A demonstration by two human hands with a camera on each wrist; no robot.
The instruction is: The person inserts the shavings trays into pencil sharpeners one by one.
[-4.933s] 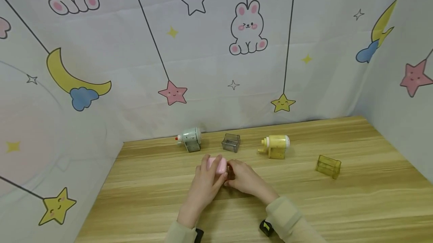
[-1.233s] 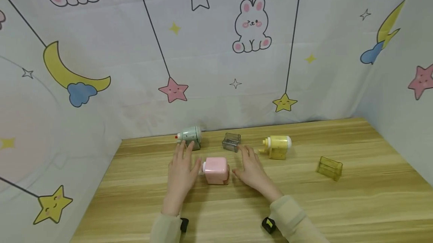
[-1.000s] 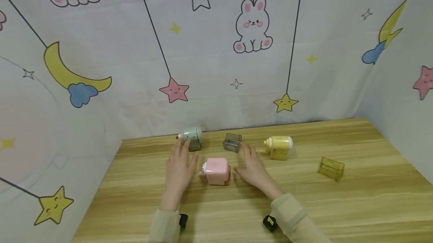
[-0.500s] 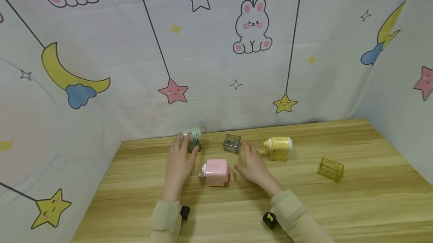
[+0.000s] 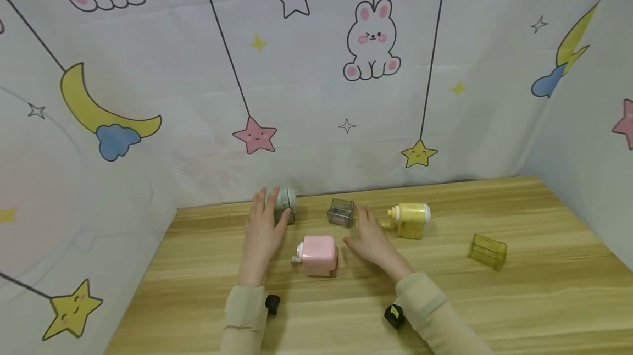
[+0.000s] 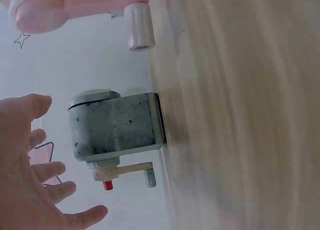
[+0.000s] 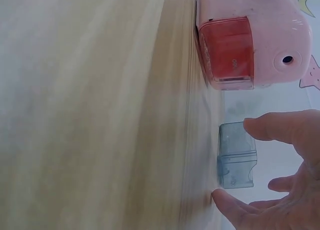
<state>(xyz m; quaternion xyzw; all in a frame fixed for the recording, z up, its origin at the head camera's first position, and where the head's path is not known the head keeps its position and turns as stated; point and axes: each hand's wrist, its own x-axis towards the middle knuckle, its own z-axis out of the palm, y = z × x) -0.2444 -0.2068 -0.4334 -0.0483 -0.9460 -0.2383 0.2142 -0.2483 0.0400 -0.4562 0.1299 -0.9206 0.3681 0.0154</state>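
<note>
A green crank pencil sharpener stands at the back of the table, partly hidden by my left hand. In the left wrist view that hand's fingers are spread beside the sharpener body, with a gap between. My right hand has its thumb and fingers apart around a clear grey shavings drawer; in the right wrist view the fingertips are close to the drawer. Between the hands stands a pink crank pencil sharpener with a reddish drawer in its side. Neither hand holds anything.
Right of the right hand stands a yellow crank sharpener. Farther right lies a clear yellow drawer. A printed white cloth rises behind the wooden table.
Both hands have let go of the pink sharpener, which now stands with its drawer in. The left hand has moved forward to the green sharpener, the right toward the grey drawer.
</note>
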